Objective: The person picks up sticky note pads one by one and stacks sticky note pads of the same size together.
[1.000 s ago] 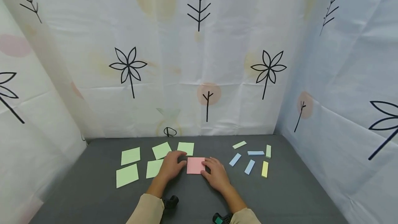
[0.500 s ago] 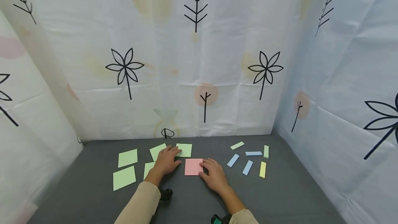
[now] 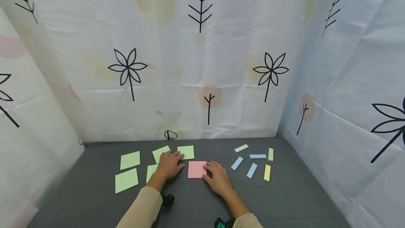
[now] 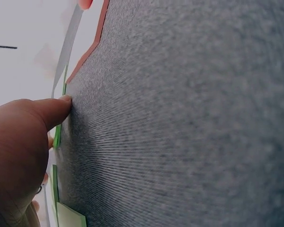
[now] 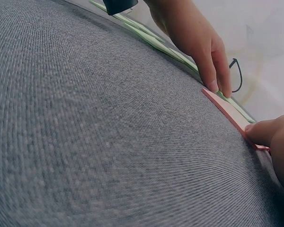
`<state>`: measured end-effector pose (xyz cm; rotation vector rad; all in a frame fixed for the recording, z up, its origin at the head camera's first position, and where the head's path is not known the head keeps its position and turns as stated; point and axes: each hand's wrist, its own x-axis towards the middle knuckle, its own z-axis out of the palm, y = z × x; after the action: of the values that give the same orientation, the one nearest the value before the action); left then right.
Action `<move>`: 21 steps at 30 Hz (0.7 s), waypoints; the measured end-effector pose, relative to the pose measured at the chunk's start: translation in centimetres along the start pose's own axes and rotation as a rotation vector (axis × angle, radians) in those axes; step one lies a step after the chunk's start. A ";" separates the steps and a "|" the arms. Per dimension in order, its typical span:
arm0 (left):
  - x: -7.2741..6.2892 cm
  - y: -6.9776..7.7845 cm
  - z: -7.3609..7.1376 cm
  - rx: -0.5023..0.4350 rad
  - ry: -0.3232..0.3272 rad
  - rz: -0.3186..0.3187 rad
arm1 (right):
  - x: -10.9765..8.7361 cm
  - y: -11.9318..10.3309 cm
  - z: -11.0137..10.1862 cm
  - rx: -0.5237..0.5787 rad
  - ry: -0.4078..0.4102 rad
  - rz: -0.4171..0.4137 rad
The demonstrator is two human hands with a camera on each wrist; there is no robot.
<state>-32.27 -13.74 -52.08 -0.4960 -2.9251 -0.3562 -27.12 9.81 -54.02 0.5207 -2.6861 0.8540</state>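
A pink square sticky-note pad [image 3: 195,170] lies flat on the dark grey table. My right hand [image 3: 219,178] rests at its right side, fingertips and thumb touching the pad near that edge, as the right wrist view also shows with the thumb [image 5: 262,131]. To the left, my left hand [image 3: 169,164] reaches over the green pads. Its fingertips touch the left edge of the back green pad [image 3: 187,152], while its thumb [image 4: 57,111] stays apart from the pink pad. Below those fingers, two more green pads [image 3: 160,152] are partly covered by the hand.
Two further green pads [image 3: 129,160] lie at the far left. On the right are several narrow strips: blue ones [image 3: 252,170], green ones [image 3: 241,148] and a yellow one [image 3: 267,172]. A patterned white curtain [image 3: 190,115] stands behind the table.
My left hand has left the pink pad's side and moved left and back onto the green pads. The back green pad has slid slightly left. My right hand stays at the pink pad.
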 end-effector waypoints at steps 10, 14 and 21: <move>-0.1 0.3 0.2 0.068 0.019 -0.013 | -0.1 0.0 -0.2 -0.008 0.020 -0.006; -0.3 0.1 0.1 0.032 0.002 -0.029 | -0.1 0.0 -0.2 -0.016 0.015 -0.005; -0.4 -0.5 0.0 -0.039 -0.043 -0.052 | -0.2 0.0 0.0 -0.008 0.003 0.012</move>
<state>-32.11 -14.33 -52.30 -0.4386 -2.9826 -0.4147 -26.94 9.85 -54.04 0.5011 -2.6913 0.8463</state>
